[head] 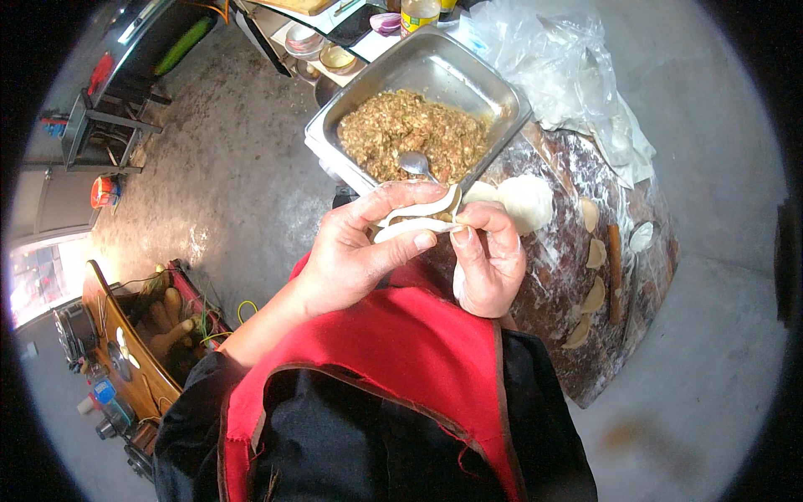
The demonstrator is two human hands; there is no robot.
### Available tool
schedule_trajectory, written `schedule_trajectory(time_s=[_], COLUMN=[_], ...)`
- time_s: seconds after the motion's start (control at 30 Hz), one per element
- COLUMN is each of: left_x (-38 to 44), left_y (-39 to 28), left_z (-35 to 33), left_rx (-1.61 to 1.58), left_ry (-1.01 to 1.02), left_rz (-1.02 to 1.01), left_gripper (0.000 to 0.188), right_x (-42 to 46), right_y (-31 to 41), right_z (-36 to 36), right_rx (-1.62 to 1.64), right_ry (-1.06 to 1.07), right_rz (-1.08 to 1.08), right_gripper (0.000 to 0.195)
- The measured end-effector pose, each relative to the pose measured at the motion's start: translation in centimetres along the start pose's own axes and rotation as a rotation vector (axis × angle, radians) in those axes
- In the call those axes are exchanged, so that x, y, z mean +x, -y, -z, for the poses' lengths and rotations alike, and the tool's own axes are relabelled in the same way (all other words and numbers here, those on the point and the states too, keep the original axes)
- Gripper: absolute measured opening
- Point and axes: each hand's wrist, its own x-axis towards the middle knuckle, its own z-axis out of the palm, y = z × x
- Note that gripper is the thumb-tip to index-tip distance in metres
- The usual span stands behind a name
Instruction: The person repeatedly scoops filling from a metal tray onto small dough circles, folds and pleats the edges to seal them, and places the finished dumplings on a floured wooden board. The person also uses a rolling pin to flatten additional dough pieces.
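Observation:
A dough wrapper [414,224] with filling inside lies folded between my hands, its upper side gaping. My left hand [361,241] cradles it, thumb below and fingers above. At its right end, the thumb and index finger of my right hand [489,254] pinch the edge. Just beyond is a rectangular metal pan [511,106] of chopped filling [408,132], with a metal spoon [414,163] resting in it. Flat dough wrappers [527,202] lie on the floured board to the right of the pan. Several folded dumplings [593,295] form a row near a wooden rolling pin [615,274].
Crumpled clear plastic bags [564,69] lie behind the floured board [546,314]. A bottle [419,16] and bowls [337,58] are beyond the pan. At lower left stands a wooden cabinet [135,370] holding vegetables. A dough piece [641,237] sits at the board's right.

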Motion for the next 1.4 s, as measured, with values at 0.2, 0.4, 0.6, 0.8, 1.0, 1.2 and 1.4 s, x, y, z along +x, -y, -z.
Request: schedule_trajectory(time_s=[0.2, 0.4, 0.6, 0.8, 1.0, 1.2, 1.4], left_x=[0.2, 0.4, 0.5, 0.7, 0.0, 0.0, 0.2], left_y=[0.2, 0.4, 0.6, 0.7, 0.2, 0.1, 0.1], left_z=[-0.1, -0.1, 0.1, 0.3, 0.1, -0.3, -0.4], left_rx=[0.054, 0.128, 0.178, 0.269, -0.060, -0.086, -0.020], left_ry=[0.019, 0.047, 0.067, 0.103, 0.006, 0.004, -0.030], left_rz=[-0.151, -0.229, -0.249, -0.330, -0.060, -0.033, -0.007], left_gripper=[0.040, 0.041, 0.041, 0.042, 0.044, 0.047, 0.045], right_x=[-0.3, -0.3, 0.2, 0.6, 0.1, -0.3, -0.1], right_y=[0.2, 0.6, 1.5, 2.0, 1.0, 0.8, 0.8], right_z=[-0.3, -0.6, -0.8, -0.5, -0.7, -0.2, 0.0], right_rx=[0.105, 0.200, 0.284, 0.269, 0.105, -0.143, -0.377], right_ry=[0.012, -0.058, -0.090, -0.062, 0.027, -0.023, -0.054], right_rz=[-0.056, -0.200, -0.252, -0.338, -0.176, -0.071, 0.037], right_gripper=[0.042, 0.045, 0.037, 0.029, 0.041, 0.023, 0.022])
